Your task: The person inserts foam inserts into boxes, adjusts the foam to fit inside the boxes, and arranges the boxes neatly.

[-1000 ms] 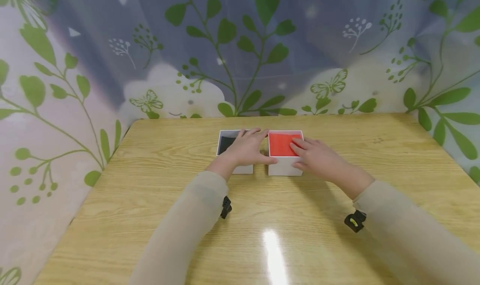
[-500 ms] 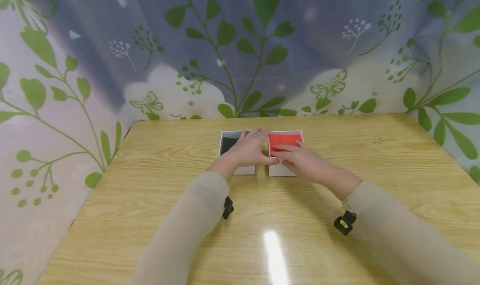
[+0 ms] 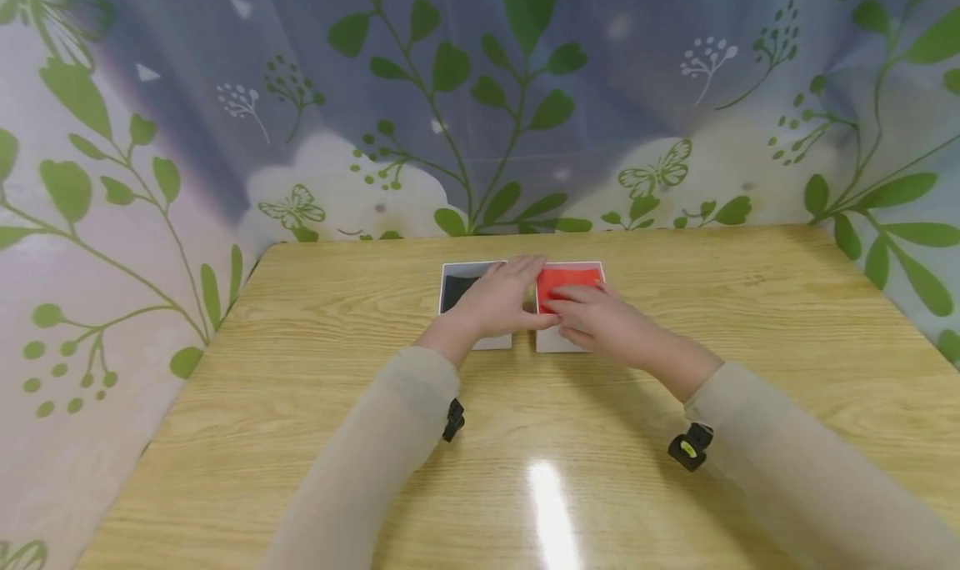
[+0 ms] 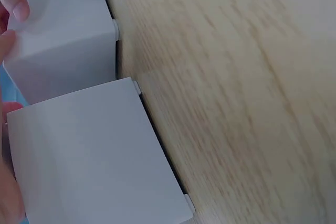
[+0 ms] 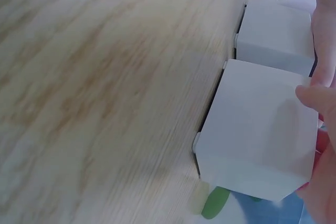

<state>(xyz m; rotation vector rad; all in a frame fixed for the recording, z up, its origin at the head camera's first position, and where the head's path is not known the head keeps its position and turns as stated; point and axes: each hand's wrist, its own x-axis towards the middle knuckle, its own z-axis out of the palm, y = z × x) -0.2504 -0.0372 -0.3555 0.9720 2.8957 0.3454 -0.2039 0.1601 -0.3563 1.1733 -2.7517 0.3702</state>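
Two small white open-topped boxes stand side by side. The right box (image 3: 557,342) holds flat red material (image 3: 566,277); the left box (image 3: 495,342) holds something flat and black (image 3: 455,288). My left hand (image 3: 491,299) reaches across the left box and spans the right box's near side, thumb at its front corner and fingertips at its back edge. Over the red material lie the fingers of my right hand (image 3: 622,328), with the thumb (image 5: 314,97) on the front wall in the right wrist view. Whether those fingers grip anything inside is hidden.
Both boxes rest on a wood-grain table (image 3: 600,453), towards its back edge. Behind it hangs a curtain (image 3: 405,153) printed with leaves and butterflies. A narrow gap separates the boxes.
My right hand has shifted left over the red material, from the box's right side towards its front middle, then stayed there. My left hand has hardly moved.
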